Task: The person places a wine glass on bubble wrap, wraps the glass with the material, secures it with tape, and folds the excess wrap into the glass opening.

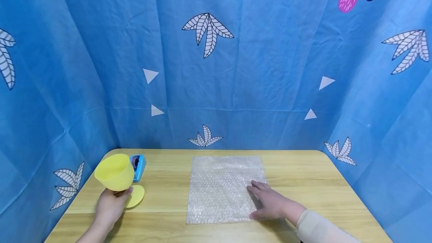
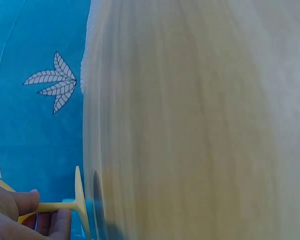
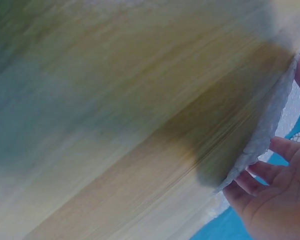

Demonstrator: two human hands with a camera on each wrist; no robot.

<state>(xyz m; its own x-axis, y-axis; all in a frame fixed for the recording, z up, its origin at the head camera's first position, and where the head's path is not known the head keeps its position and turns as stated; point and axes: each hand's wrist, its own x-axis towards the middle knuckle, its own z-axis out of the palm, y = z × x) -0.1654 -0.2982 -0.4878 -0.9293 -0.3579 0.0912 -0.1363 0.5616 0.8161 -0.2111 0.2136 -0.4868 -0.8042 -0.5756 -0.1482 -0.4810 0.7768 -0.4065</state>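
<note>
Yellow goblet [image 1: 118,177] held well left of bubble-wrap sheet [image 1: 222,192], tilted, stem [image 2: 57,206] pinched between thumb and fingers of left hand [image 1: 109,207]. Whether foot [image 1: 136,198] touches table [image 1: 165,194] cannot be told. Blue tape dispenser [image 1: 140,172] left of sheet, just beyond goblet. Sheet's right edge touched by spread fingers of right hand [image 1: 271,201], nothing clasped. Step judged: goblet handled, sheet steadied. Secure stem hold judged needed next, should goblet be brought toward sheet.

1 yellow goblet [image 1: 119,177], nearly upright, left of 1 bubble-wrap sheet [image 1: 221,192]
</note>
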